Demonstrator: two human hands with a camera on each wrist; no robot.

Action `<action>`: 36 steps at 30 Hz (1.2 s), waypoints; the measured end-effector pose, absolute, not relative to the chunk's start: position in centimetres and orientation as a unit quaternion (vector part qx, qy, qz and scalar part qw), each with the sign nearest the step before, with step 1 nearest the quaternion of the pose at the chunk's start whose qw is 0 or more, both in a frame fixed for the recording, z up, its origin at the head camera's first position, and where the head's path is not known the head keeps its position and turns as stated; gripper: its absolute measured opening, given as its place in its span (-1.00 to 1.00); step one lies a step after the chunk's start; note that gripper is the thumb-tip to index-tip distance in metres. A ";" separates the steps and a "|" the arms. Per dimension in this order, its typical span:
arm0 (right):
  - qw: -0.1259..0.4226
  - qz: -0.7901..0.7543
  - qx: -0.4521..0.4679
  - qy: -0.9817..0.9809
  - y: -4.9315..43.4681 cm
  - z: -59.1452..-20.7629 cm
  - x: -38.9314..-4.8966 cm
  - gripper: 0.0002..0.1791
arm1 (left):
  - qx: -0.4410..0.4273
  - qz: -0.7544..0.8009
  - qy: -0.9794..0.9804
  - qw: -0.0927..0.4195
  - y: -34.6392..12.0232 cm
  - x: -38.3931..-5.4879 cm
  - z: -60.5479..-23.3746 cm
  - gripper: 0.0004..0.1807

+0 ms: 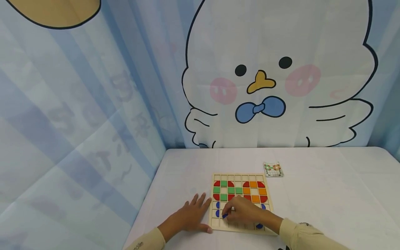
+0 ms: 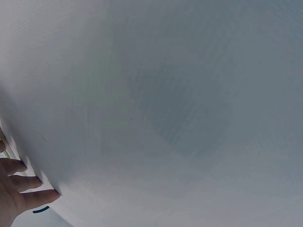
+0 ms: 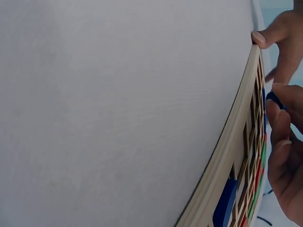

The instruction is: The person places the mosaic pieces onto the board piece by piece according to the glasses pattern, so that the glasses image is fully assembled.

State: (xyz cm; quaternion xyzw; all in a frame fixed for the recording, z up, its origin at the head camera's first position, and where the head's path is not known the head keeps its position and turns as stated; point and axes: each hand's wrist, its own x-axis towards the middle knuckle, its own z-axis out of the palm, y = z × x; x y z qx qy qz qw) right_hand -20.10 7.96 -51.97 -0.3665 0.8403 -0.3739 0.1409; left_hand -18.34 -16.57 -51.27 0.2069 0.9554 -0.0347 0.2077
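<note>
A wooden grid board (image 1: pixel 229 227) lies on the table, its upper rows filled with red, green and orange tiles. Blue half-round tiles (image 1: pixel 217 213) sit in the left column, and more blue shows at the lower right. Between thumb and fingertips my right hand (image 1: pixel 242 210) pinches a blue tile (image 3: pixel 274 100) just above the lower left cells, covering part of the board. My left hand (image 1: pixel 192 213) lies with fingers spread along the board's left side, its thumb at the lower left corner; the left wrist view catches only its fingers (image 2: pixel 33 198).
A small pattern card (image 1: pixel 273 169) lies on the white table (image 1: pixel 328 194) beyond the board's top right corner. A curtain (image 1: pixel 140 86) printed with a cartoon bird hangs behind the table and along the left.
</note>
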 end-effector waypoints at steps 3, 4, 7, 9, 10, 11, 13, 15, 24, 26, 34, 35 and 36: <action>0.144 -0.369 -0.361 0.844 7.3 -52.1 -19.9 -0.88 | 0.208 -0.035 0.955 0.208 -16.6 -18.3 -51.3 0.19; 0.148 -0.369 -0.357 0.845 7.2 -52.1 -19.8 -0.88 | 0.208 -0.034 0.955 0.208 -16.7 -18.3 -51.3 0.19; 0.158 -0.373 -0.351 0.844 7.0 -52.2 -19.6 -0.87 | 0.207 -0.031 0.955 0.209 -16.7 -18.4 -51.5 0.19; 0.160 -0.373 -0.349 0.845 7.0 -52.1 -19.5 -0.87 | 0.207 -0.030 0.955 0.210 -16.8 -18.4 -51.6 0.20; 0.159 -0.371 -0.348 0.846 6.9 -52.1 -19.5 -0.87 | 0.207 -0.029 0.955 0.210 -16.8 -18.4 -51.6 0.20; 0.158 -0.368 -0.348 0.847 6.9 -52.1 -19.4 -0.87 | 0.207 -0.029 0.955 0.210 -16.8 -18.4 -51.6 0.20; 0.153 -0.361 -0.350 0.851 6.9 -52.1 -19.4 -0.87 | 0.209 -0.031 0.955 0.209 -16.8 -18.4 -51.6 0.20; 0.149 -0.358 -0.350 0.853 6.9 -52.2 -19.5 -0.87 | 0.210 -0.033 0.955 0.208 -16.8 -18.5 -51.6 0.20; 0.149 -0.371 -0.347 0.848 7.0 -52.4 -19.6 -0.92 | 0.215 -0.032 0.954 0.206 -16.9 -18.5 -51.8 0.20; 0.150 -0.374 -0.344 0.848 7.0 -52.3 -19.6 -0.93 | 0.215 -0.035 0.954 0.205 -16.9 -18.5 -51.9 0.20; 0.156 -0.374 -0.351 0.844 7.1 -52.2 -19.9 -0.91 | 0.213 -0.037 0.955 0.204 -16.8 -18.6 -51.9 0.21; 0.158 -0.369 -0.355 0.844 7.1 -52.1 -19.9 -0.90 | 0.212 -0.037 0.955 0.205 -16.8 -18.6 -51.9 0.21; 0.164 -0.362 -0.359 0.845 7.1 -52.1 -19.9 -0.88 | 0.212 -0.039 0.955 0.205 -16.8 -18.6 -51.8 0.21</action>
